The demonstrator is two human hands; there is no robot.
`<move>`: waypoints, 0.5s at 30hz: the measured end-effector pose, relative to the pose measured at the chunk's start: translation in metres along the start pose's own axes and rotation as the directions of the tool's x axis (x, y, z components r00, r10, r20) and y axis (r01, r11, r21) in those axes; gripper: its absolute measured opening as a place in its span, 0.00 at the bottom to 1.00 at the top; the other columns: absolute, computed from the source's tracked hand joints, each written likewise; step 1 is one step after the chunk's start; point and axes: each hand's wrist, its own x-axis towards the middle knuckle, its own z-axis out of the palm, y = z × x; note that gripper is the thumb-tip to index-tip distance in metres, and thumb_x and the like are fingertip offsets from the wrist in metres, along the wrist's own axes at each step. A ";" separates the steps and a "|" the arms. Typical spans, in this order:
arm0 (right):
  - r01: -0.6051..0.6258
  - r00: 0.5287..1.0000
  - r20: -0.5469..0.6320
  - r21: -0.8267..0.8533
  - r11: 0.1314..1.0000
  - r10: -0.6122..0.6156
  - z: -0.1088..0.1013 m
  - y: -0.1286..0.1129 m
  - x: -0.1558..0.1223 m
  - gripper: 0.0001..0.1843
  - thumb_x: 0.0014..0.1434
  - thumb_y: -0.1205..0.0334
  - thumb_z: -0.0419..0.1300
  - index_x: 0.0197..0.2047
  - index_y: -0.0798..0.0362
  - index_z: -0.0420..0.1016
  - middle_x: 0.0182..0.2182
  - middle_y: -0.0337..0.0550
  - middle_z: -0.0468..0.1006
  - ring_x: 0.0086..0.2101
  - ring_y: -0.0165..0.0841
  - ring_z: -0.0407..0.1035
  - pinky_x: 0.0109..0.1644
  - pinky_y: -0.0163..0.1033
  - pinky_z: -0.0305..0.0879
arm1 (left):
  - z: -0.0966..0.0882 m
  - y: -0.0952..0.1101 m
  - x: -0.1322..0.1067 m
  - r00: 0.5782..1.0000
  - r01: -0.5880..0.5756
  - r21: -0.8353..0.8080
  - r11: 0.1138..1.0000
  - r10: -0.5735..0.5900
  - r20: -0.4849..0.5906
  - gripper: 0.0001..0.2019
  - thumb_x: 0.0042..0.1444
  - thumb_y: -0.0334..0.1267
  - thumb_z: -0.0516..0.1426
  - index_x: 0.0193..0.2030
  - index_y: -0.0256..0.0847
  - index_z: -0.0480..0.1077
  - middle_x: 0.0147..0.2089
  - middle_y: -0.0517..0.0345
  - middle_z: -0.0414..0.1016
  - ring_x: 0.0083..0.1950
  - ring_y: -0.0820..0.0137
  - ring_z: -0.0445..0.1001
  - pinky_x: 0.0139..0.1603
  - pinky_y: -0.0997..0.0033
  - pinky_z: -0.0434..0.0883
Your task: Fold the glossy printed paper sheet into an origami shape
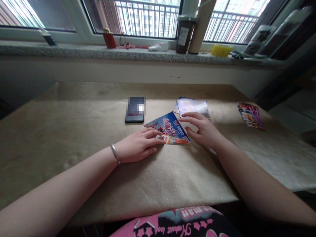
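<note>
A blue leaflet point(170, 126) with red and white lettering and an orange strip lies at a slant on the covered table. Spread flat over its lower left part is my left hand point(139, 144), a silver bracelet at the wrist. My right hand point(201, 130) hovers or rests by the leaflet's right edge, fingers curved and apart, with nothing visible in them; whether the fingertips touch the paper I cannot tell. Just beyond that hand lies a small pile of pale purple leaflets point(192, 107), partly behind its fingers.
A dark phone point(135, 110), its screen pixelated, lies behind my left hand. Several reddish-purple leaflets point(250, 115) are fanned out at the right of the table point(86, 131). On the windowsill point(81, 51) stand a red container point(109, 39), a dark jar point(184, 36) and a yellow sponge-like block point(221, 50).
</note>
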 end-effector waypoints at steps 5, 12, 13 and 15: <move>-0.013 0.996 0.089 -0.001 1.000 0.013 0.012 0.001 0.001 0.20 0.59 0.66 0.55 0.55 0.48 0.68 0.62 0.50 0.60 0.61 0.41 0.57 0.64 0.53 0.58 | 0.001 -0.003 0.001 0.998 -0.043 -0.035 0.998 0.044 0.047 0.20 0.62 0.40 0.53 0.60 0.43 0.62 0.65 0.50 0.61 0.66 0.62 0.57 0.67 0.54 0.56; -0.155 0.978 0.147 0.056 0.986 0.146 0.023 0.003 0.001 0.23 0.57 0.64 0.57 0.57 0.49 0.66 0.64 0.51 0.57 0.63 0.43 0.53 0.66 0.53 0.53 | 0.005 -0.006 0.000 0.999 -0.036 0.114 0.993 0.035 0.015 0.18 0.64 0.41 0.49 0.61 0.46 0.61 0.68 0.56 0.56 0.68 0.61 0.54 0.70 0.50 0.47; -0.165 0.978 0.142 0.060 0.984 0.156 0.023 0.004 0.001 0.24 0.57 0.64 0.57 0.57 0.50 0.65 0.65 0.51 0.56 0.63 0.43 0.52 0.66 0.53 0.53 | 0.004 -0.006 0.000 0.999 -0.032 0.121 0.992 0.031 0.012 0.18 0.64 0.41 0.49 0.60 0.47 0.62 0.68 0.57 0.57 0.68 0.61 0.55 0.69 0.50 0.48; -0.161 0.979 0.137 0.058 0.985 0.152 0.025 0.005 0.001 0.25 0.57 0.63 0.57 0.58 0.50 0.64 0.65 0.52 0.55 0.64 0.43 0.51 0.66 0.53 0.52 | 0.004 -0.007 0.000 1.000 -0.023 0.129 0.991 0.022 0.006 0.17 0.64 0.42 0.49 0.60 0.48 0.63 0.66 0.58 0.60 0.66 0.61 0.58 0.68 0.51 0.51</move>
